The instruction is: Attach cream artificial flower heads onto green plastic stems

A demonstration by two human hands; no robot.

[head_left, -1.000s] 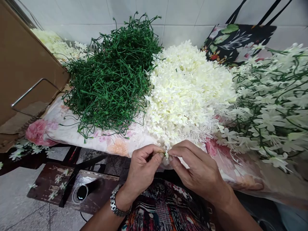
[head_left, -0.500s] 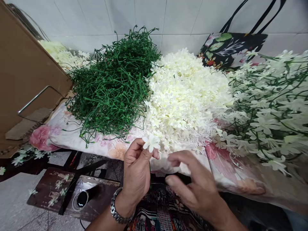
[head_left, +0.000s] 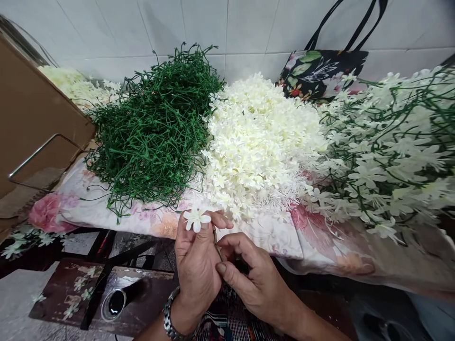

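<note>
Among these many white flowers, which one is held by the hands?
It is the single flower in the left hand, petals spread. The others are unheld: in the pale heap, in the green-stemmed bunch, or elsewhere.

Flower-printed cloth (head_left: pixel 273 232) carries tangled green stems (head_left: pixel 152 132), a heap of white blossoms (head_left: pixel 259 142) and white-flowered sprays (head_left: pixel 369 173).

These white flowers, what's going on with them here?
A person's left hand holds one white flower, while the right hand has thumb and forefinger at a thin green stem. Beyond lie a green stem heap and, right of it, a white blossom pile. Stemmed flowers lie farther right.
</note>
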